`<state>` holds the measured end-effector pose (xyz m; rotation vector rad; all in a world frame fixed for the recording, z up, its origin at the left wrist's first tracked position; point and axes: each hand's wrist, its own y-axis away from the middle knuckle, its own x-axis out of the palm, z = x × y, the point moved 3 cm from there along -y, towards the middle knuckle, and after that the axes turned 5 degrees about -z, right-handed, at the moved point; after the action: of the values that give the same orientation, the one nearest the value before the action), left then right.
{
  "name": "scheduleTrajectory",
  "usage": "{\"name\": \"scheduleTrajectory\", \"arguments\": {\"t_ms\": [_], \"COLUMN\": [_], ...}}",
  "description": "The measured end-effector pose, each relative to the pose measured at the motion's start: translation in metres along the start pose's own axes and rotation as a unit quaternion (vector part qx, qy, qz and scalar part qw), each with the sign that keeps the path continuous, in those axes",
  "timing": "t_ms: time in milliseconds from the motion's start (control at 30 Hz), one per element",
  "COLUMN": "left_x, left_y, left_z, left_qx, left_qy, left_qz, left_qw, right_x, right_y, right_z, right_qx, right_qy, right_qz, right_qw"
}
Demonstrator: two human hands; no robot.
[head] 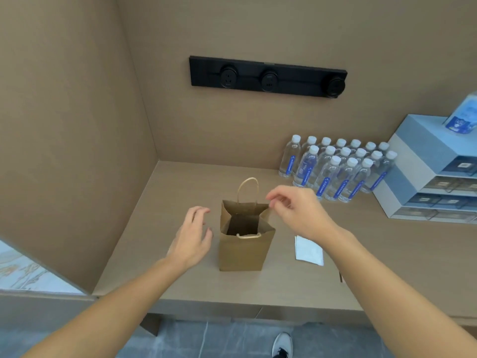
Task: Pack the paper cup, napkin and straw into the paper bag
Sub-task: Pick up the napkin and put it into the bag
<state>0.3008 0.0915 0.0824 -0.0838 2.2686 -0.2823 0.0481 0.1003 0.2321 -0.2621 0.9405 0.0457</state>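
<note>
A brown paper bag [242, 250] stands upright and open in the middle of the counter, one twine handle up at the back, the other folded over the front rim. My left hand [192, 235] hovers just left of the bag, fingers spread, holding nothing. My right hand [296, 211] is at the bag's right rear corner, thumb and fingers close at the rim; whether they pinch the paper is unclear. A white napkin [308, 250] lies flat to the right of the bag, partly under my right forearm. I see no cup or straw.
Several water bottles [335, 169] stand in rows at the back right. A blue-grey drawer unit [423, 171] sits at the far right. A black socket strip [268, 77] is on the back wall. A side wall [77, 151] bounds the counter's left. The counter's front edge [232, 310] is near me.
</note>
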Motion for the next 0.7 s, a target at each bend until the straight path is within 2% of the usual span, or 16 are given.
{"name": "scheduleTrajectory", "arguments": {"t_ms": [67, 133, 233, 300, 367, 533, 700], "left_x": [0.020, 0.040, 0.070, 0.085, 0.099, 0.126, 0.143], "left_y": [0.005, 0.012, 0.023, 0.031, 0.036, 0.041, 0.045], "left_z": [0.012, 0.027, 0.052, 0.065, 0.070, 0.074, 0.096], "left_qx": [-0.068, -0.108, -0.138, -0.191, -0.229, -0.258, -0.286], "left_qy": [-0.018, -0.067, -0.189, -0.211, -0.219, -0.260, -0.278], "left_qz": [0.010, 0.046, 0.153, 0.189, 0.182, 0.129, 0.079], "left_qw": [0.997, 0.991, 0.960, 0.940, 0.931, 0.921, 0.914], "right_x": [0.003, 0.014, 0.038, 0.053, 0.069, 0.106, 0.129], "right_y": [0.009, 0.018, 0.031, 0.039, 0.044, 0.039, 0.015], "right_z": [-0.026, -0.055, -0.100, -0.130, -0.159, -0.222, -0.262], "right_qx": [0.048, 0.090, 0.138, 0.178, 0.222, 0.294, 0.245], "right_qy": [-0.004, 0.007, 0.047, 0.059, 0.069, 0.112, 0.179], "right_qz": [-0.069, -0.097, -0.068, -0.030, 0.007, 0.121, 0.177], "right_qw": [0.996, 0.991, 0.987, 0.982, 0.973, 0.941, 0.936]}}
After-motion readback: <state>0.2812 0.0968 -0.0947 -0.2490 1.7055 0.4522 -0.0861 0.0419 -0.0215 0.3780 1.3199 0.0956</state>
